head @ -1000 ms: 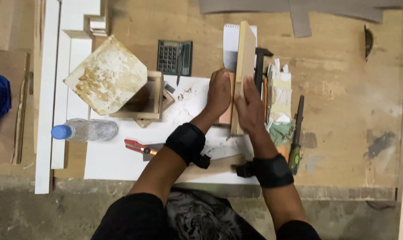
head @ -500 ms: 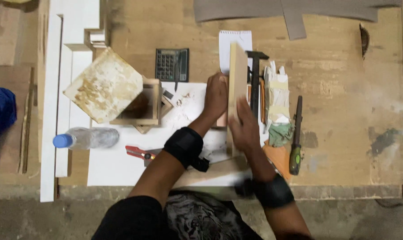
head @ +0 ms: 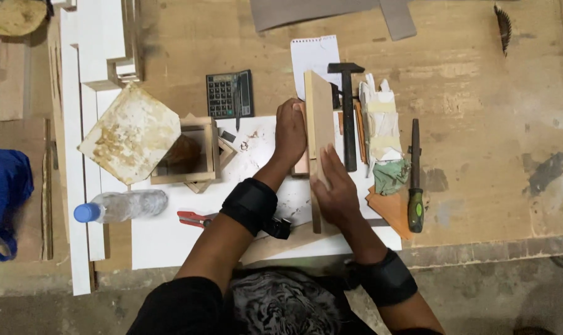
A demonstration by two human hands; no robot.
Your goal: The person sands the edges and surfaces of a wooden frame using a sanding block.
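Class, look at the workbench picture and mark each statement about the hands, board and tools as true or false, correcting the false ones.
1. Both hands hold the wooden board. True: the left hand and right hand are on it.
2. The calculator lies right of the hammer. False: it lies left of it.
3. The water bottle has a red cap. False: the cap is blue.
4. A green-handled file lies to the right of the hands. True.

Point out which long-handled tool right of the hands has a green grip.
The file-like tool with the green handle, farthest right; the black-headed hammer lies closer to the hands.
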